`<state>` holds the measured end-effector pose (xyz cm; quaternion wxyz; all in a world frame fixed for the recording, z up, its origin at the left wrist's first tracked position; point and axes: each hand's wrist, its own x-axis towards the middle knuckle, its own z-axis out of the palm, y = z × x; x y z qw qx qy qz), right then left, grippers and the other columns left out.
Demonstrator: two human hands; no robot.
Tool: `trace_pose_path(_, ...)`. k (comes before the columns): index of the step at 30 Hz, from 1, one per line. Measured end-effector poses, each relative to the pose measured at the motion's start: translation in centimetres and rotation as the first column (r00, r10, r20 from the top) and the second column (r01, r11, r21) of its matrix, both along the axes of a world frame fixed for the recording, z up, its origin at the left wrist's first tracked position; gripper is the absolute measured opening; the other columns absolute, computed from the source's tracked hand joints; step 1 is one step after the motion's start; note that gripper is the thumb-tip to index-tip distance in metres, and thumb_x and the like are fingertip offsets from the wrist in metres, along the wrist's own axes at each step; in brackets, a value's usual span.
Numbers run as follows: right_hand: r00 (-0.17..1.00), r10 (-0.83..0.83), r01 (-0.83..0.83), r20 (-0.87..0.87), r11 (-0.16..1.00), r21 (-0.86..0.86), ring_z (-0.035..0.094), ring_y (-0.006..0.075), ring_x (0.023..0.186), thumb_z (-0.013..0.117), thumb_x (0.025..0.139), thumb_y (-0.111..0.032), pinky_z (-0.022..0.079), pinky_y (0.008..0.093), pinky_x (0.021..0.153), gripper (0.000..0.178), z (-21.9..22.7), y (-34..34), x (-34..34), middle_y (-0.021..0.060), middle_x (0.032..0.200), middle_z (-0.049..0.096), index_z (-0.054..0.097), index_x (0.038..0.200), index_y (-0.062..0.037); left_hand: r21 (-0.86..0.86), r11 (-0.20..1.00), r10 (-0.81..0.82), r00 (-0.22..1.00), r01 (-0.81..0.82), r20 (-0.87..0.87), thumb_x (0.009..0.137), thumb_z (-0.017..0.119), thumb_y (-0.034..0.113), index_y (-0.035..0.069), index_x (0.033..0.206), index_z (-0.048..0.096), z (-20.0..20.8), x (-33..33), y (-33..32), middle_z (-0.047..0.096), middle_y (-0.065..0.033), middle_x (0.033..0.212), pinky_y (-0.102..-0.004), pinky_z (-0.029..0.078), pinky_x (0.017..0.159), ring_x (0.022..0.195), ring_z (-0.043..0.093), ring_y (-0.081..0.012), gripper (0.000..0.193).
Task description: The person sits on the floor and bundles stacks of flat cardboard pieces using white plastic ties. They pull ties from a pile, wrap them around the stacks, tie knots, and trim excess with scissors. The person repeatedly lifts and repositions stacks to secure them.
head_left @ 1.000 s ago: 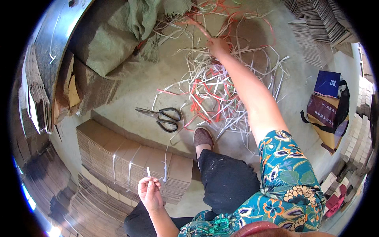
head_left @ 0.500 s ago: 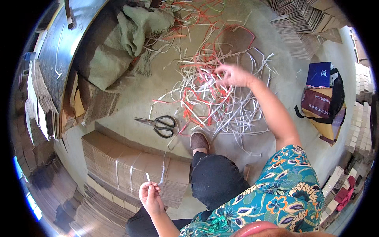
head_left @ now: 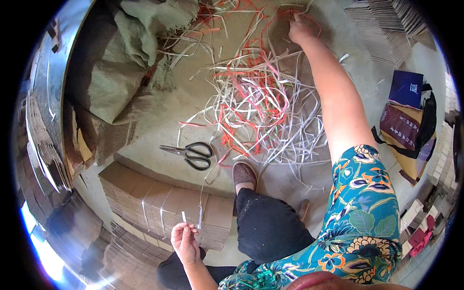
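My left hand (head_left: 185, 241) is closed in a pinch on a white plastic strap (head_left: 183, 215), whose short end sticks up from the fingertips. A stack of flat brown cardboard (head_left: 169, 195) lies just beyond it, with several white straps around it. My right arm reaches far out over a tangled heap of white, red and pink straps (head_left: 261, 101). At its end, my right hand (head_left: 300, 31) has its fingers together and pointing down by a red strap (head_left: 316, 24) on the floor. What is in those fingers is too small to make out.
Black-handled scissors (head_left: 189, 154) lie on the floor left of my shoe (head_left: 244, 175). A grey-green woven sack (head_left: 125, 67) slumps at the far left. Cardboard stacks (head_left: 379, 31) stand at the far right, above a bag (head_left: 408, 125) with a dark blue panel.
My right hand has moved away from the middle of the strap heap, farther out to the red strap beyond it. The left hand keeps its pinch in nearly the same place.
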<state>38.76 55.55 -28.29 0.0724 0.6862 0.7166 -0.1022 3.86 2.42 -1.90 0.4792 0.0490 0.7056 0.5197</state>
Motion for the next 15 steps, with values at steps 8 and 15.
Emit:
trace_pose_path(8, 0.987, -0.081, 0.106, -0.138, 0.978, 0.182, 0.057, 0.0300, 0.101, 0.044, 0.088, -0.017, 0.045, 0.0403, 0.088, 0.030, 1.9, -0.1, 0.5, 0.0131, 0.112, 0.059, 0.058, 0.113, -0.0083, -0.037, 0.998, -0.042, 0.999, 0.042, 0.016, 0.087, 0.055, 0.001, 0.000, 0.096, 0.056, -0.7, 0.8, 1.3, 0.061, -0.0111, 0.083, -0.0245, 0.047, 0.065, 0.070, 0.057, -0.0147, 0.010)
trace_pose_path(15, 0.924, -0.235, 0.328, -0.303, 0.894, 0.306, 0.047, 0.0317, 0.114, 0.040, 0.088, -0.022, 0.039, 0.0410, 0.094, 0.034, -4.0, -0.5, 1.4, 0.0140, 0.125, 0.050, 0.054, 0.118, -0.0142, -0.081, 0.993, -0.086, 0.996, 0.088, 0.022, 0.088, 0.054, 0.003, 0.002, 0.097, 0.055, -0.6, 1.9, 1.6, 0.059, -0.0092, 0.083, -0.0235, 0.044, 0.065, 0.070, 0.054, -0.0140, 0.010)
